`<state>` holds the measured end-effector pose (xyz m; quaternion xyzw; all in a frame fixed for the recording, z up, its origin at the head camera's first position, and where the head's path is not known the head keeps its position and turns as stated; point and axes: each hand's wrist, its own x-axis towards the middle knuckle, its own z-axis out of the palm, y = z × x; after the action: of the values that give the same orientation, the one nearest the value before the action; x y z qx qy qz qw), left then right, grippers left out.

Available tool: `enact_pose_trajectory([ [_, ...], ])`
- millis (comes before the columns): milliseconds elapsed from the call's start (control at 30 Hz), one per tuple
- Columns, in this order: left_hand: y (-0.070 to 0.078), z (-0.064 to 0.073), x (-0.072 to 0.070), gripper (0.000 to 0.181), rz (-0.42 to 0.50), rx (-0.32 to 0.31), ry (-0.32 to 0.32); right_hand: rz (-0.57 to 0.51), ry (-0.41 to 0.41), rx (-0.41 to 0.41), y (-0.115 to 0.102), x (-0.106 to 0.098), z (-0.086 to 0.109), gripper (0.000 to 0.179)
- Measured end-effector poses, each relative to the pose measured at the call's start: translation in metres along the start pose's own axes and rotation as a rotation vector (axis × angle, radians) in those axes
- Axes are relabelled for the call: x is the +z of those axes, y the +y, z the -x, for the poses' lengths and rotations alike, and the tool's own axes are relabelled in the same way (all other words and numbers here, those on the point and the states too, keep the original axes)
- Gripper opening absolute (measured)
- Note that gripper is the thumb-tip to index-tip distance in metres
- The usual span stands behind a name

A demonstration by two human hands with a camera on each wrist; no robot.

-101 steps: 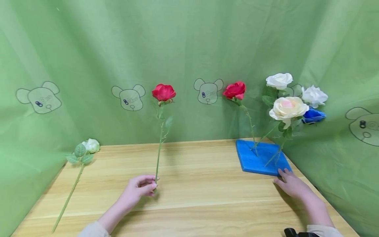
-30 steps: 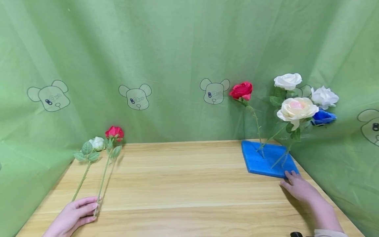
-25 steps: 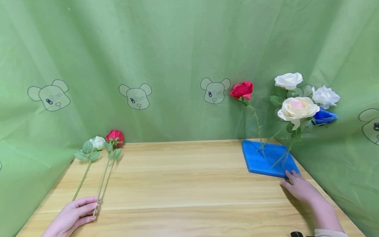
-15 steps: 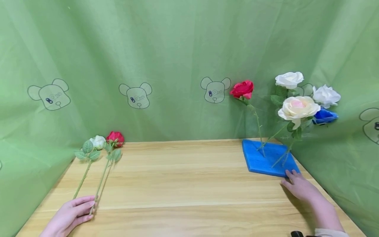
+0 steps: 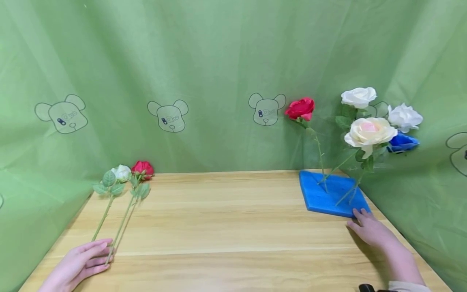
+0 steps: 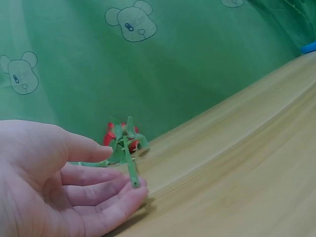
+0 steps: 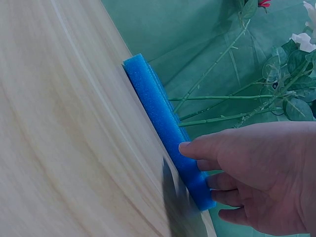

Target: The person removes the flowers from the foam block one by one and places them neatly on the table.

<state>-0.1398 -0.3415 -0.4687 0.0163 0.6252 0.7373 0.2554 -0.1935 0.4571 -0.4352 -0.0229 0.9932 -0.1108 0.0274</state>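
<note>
On the left of the table lies a red rose (image 5: 143,170), its stem end resting against the fingers of my left hand (image 5: 78,261). In the left wrist view the thumb stands apart from the stem (image 6: 130,165), and the fingers are loosely bent beneath it. A white rose (image 5: 122,173) lies just left of the red one, its lower stem hidden by the hand. At the right, my right hand (image 5: 373,231) touches the near corner of a blue foam board (image 5: 315,198). Its thumb rests on the foam edge (image 7: 165,118) in the right wrist view.
Stuck in the foam are another red rose (image 5: 300,108), a cream rose (image 5: 370,132), white roses (image 5: 359,97) and a blue rose (image 5: 404,142), leaning various ways. Green curtain (image 5: 215,73) encloses the wooden table (image 5: 226,227) at the back and sides.
My left hand carried the red rose from mid-table to the left and lowered it beside the white rose. The thumb has since come off the stem. My right hand stays at the foam board.
</note>
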Motion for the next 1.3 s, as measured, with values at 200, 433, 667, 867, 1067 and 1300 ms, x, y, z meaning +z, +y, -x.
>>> enact_pose_trajectory([
  [200, 0.001, 0.004, -0.006, 0.033, 0.023, 0.009, -0.047, 0.007, 0.008, 0.0, 0.001, 0.001, 0.0, 0.069],
  [433, 0.005, 0.006, -0.005, 0.037, 0.048, 0.041, -0.106, 0.011, 0.012, 0.002, 0.004, 0.002, 0.0, 0.069],
  [667, 0.015, 0.006, 0.004, 0.04, -0.034, 0.098, -0.071, -0.002, 0.008, 0.003, 0.003, 0.002, 0.001, 0.069],
  [867, 0.027, 0.005, 0.016, 0.033, -0.152, 0.1, 0.043, 0.01, 0.018, -0.001, 0.002, 0.002, 0.001, 0.068],
  [1067, 0.041, 0.0, 0.029, 0.021, -0.251, 0.078, 0.148, 0.001, 0.012, 0.005, 0.001, 0.002, 0.001, 0.068],
  [1300, 0.062, -0.016, 0.045, 0.043, -0.349, 0.097, 0.135, 0.002, 0.017, 0.004, 0.0, 0.001, 0.002, 0.067],
])
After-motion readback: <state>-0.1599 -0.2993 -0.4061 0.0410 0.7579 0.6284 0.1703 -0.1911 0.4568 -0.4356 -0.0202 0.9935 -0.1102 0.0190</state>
